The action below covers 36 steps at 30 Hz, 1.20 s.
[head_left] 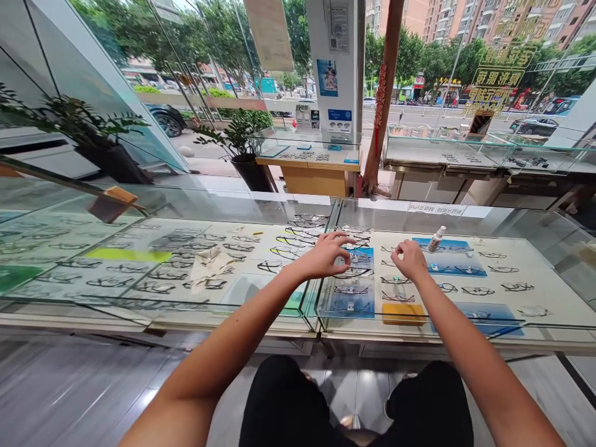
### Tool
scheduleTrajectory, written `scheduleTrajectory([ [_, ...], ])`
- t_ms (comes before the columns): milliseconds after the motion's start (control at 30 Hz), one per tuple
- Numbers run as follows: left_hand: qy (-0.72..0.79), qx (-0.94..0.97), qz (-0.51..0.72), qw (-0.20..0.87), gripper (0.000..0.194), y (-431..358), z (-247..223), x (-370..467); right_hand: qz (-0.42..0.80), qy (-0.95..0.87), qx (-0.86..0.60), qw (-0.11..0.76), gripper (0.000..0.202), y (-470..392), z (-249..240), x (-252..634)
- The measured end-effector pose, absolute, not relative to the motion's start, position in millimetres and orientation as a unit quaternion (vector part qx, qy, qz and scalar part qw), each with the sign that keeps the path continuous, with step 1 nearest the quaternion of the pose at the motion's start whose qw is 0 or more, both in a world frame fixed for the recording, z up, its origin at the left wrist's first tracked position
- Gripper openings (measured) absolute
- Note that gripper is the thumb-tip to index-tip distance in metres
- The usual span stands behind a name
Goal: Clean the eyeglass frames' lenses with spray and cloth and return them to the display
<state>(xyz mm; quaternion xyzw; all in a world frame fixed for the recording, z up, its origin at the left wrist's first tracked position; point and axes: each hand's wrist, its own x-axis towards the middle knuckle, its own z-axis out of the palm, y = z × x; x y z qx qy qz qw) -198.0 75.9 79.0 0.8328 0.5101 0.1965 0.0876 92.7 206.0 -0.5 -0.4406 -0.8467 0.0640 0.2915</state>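
Observation:
My left hand (326,256) hovers over the seam between two glass display counters, fingers apart and curved, with nothing visible in it. Close beneath its fingers are dark eyeglasses (352,273); I cannot tell whether they lie on the glass or under it. My right hand (410,259) is closed in a pinch above the right-hand counter, and whatever its fingertips may hold is hidden. A small white spray bottle (436,239) stands just right of that hand. Left of my left hand are several eyeglasses with yellow-green parts (287,241).
A beige cloth (210,268) lies crumpled on the left counter (153,298). Rows of eyeglasses (478,290) fill the right counter, with a yellow case (403,314) near its front. Beyond are a potted plant (251,164), more showcases and a wooden post (382,93).

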Motion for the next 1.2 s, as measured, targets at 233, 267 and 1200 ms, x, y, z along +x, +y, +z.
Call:
scheduleTrajectory([
  [233, 0.397, 0.757, 0.375, 0.36, 0.032, 106, 129, -191, 0.092, -0.844, -0.435, 0.3, 0.021, 201, 3, 95],
  [267, 0.392, 0.724, 0.428, 0.374, 0.034, 113, 131, -187, 0.093, -0.843, -0.437, 0.3, 0.022, 200, 4, 96],
  [1200, 0.396, 0.474, 0.698, 0.361, 0.052, 138, 77, -139, 0.44, -0.724, -0.238, 0.475, 0.048, 190, 93, 13],
])
